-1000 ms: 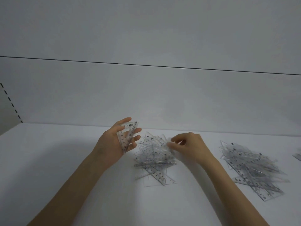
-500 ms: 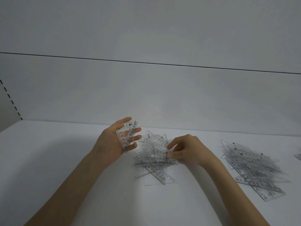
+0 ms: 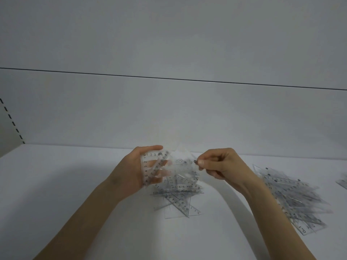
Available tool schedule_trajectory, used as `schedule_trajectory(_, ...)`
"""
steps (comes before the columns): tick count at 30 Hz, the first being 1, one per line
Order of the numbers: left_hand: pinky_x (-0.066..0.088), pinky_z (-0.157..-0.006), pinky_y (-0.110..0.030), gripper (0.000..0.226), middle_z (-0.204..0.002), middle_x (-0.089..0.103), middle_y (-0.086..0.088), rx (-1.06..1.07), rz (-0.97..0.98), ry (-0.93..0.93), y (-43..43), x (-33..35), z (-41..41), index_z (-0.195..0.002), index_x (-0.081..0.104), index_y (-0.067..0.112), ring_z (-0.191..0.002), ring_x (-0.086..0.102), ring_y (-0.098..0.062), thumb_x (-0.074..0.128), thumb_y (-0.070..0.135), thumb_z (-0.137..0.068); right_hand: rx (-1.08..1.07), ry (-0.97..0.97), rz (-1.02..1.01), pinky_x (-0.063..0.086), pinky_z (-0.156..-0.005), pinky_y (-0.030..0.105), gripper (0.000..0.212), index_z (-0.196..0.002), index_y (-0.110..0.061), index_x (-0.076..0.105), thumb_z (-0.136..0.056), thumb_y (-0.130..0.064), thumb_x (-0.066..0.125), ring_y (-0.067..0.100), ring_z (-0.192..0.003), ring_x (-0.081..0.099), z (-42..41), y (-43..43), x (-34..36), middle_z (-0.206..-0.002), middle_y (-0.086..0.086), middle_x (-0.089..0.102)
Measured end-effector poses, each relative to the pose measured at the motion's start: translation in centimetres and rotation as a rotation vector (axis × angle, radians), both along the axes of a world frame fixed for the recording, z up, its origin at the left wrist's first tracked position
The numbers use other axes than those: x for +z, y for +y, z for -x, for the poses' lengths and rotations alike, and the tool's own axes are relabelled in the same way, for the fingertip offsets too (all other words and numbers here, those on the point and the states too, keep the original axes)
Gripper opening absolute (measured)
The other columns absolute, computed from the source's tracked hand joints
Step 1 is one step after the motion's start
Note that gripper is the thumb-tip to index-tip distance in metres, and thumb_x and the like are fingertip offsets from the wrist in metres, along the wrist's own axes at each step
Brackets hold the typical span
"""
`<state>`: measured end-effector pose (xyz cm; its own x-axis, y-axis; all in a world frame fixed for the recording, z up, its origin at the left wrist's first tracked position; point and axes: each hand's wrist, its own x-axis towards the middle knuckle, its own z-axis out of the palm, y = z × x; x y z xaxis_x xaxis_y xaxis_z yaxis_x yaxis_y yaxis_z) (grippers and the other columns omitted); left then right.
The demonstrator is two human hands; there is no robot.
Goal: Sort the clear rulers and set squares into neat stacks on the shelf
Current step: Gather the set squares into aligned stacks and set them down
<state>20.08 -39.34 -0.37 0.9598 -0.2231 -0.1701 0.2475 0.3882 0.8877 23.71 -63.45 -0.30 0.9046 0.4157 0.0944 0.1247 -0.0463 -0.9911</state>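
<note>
left hand (image 3: pixel 131 169): palm turned up, fingers cupped behind a small hand stack (image 3: pixel 153 166) of clear set squares, thumb along its top edge. Probably acting as the collecting jig, so pieces get squared up before they go down.
right hand (image 3: pixel 227 167): thumb and forefinger pinch one corner of a lifted piece (image 3: pixel 185 163), other fingers curled in. A corner pinch makes sense because the plastic is thin and flat with nothing else to grab.
lifted piece: between the two hands, above the loose pile and nearly touching the hand stack. It is motion-blurred, so I can't tell whether it is a ruler or a set square. Looks like a transfer into the left hand.
loose pile (image 3: pixel 178 196): on the shelf (image 3: pixel 75 184) just below and between the hands. Pieces are crossed at all angles, so it reads as the unsorted source.
right pile (image 3: pixel 293 201): on the shelf outboard of the right forearm. Long pieces fanned roughly one way, rough rather than neat.
edge piece (image 3: pixel 343 182): further out past the right pile, cut off by the frame.
count, hands: 2, both gripping.
count, groups on shelf: 2 piles plus 1 partial at the edge.
count, hand stack: at least 2 pieces, and overlap hides the rest.
count, lifted: appears to be 1.
count, per pile: too many overlapping clear pieces to count.
</note>
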Motion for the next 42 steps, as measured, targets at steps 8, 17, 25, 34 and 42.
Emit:
schedule_trajectory(8,0.050,-0.055,-0.030,0.053,-0.105,0.064,-0.030,-0.182,-0.035,0.012,-0.7,-0.4,0.2,-0.124,0.056,0.008,-0.068,0.062,-0.035,0.037,0.044,-0.090,-0.162,-0.204,0.042,0.045,-0.056,0.019,0.005,-0.084,-0.003,0.075,-0.080,-0.002,0.073,0.010,-0.054,0.053,-0.3,3.5,-1.3,-0.063,0.005,0.064)
schedule_trajectory(17,0.047,-0.048,-0.027,0.039,-0.099,0.065,-0.026,-0.145,-0.086,-0.021,-0.7,-0.6,0.1,-0.121,0.057,0.013,-0.062,0.057,-0.025,0.047,0.019,-0.084,-0.385,-0.413,0.199,0.043,-0.060,0.014,0.015,-0.082,-0.024,0.072,-0.072,-0.020,0.082,0.003,-0.062,0.051,-0.9,5.4,-2.7,-0.070,-0.008,0.061)
schedule_trajectory(25,0.051,-0.048,-0.024,0.030,-0.100,0.059,-0.029,0.109,0.029,-0.019,0.3,-0.6,-1.0,-0.117,0.056,0.009,-0.059,0.058,-0.024,0.038,0.003,-0.094,-0.143,-0.200,0.691,0.043,-0.058,0.017,0.026,-0.064,-0.024,0.073,-0.065,-0.048,0.082,0.001,-0.057,0.055,-0.8,0.2,-1.3,-0.068,-0.005,0.071)
schedule_trajectory(34,0.053,-0.052,-0.026,0.035,-0.102,0.059,-0.030,0.161,0.023,-0.043,0.2,-0.8,-1.1,-0.117,0.056,0.009,-0.063,0.063,-0.027,0.039,-0.008,-0.091,-0.002,-0.061,0.713,0.042,-0.059,0.021,0.018,-0.065,-0.017,0.069,-0.069,-0.027,0.084,0.004,-0.049,0.050,-0.9,0.3,-1.5,-0.055,-0.008,0.060)
schedule_trajectory(42,0.055,-0.053,-0.027,0.035,-0.102,0.060,-0.029,0.170,0.033,-0.037,0.1,-0.5,-1.0,-0.117,0.058,0.009,-0.066,0.065,-0.028,0.041,-0.007,-0.090,0.162,0.074,0.433,0.031,-0.052,0.020,0.014,-0.072,-0.004,0.065,-0.080,-0.012,0.075,0.012,-0.054,0.043,-0.6,-1.0,-0.9,-0.062,0.004,0.060)
